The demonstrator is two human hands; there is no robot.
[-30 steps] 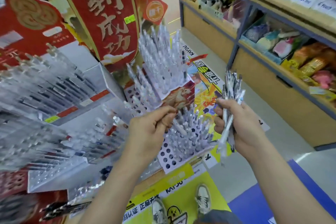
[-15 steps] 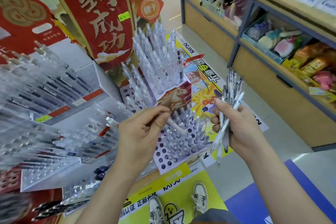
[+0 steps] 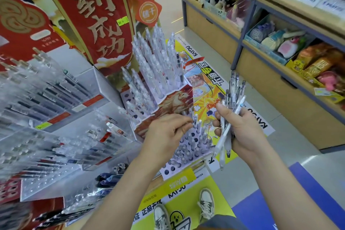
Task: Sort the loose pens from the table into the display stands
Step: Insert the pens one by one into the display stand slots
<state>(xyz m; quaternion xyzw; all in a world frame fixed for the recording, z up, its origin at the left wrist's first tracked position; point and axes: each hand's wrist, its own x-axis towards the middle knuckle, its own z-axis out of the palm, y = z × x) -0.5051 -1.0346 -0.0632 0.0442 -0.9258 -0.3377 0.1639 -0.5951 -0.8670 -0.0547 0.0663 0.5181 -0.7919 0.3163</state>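
A stepped white display stand [image 3: 169,169] with rows of round holes stands in front of me, its tiers full of clear pens [image 3: 158,65]. My left hand [image 3: 166,134] hovers over the lowest tier, its fingertips pinching the top of a clear pen [image 3: 195,123] that stands upright in a hole. My right hand [image 3: 240,127] is just right of the stand and grips a bundle of loose pens [image 3: 232,99], tips fanning out above and below the fist.
Clear acrylic racks [image 3: 56,114] of dark pens fill the left. A tall red sign [image 3: 97,17] rises behind the stand. Wooden shelves [image 3: 280,65] with toys and packets line the right across a floor aisle. My shoes [image 3: 206,205] show below.
My left hand has shifted right along the lowest tier and now pinches an upright pen. My right hand with the bundle stays beside the stand.
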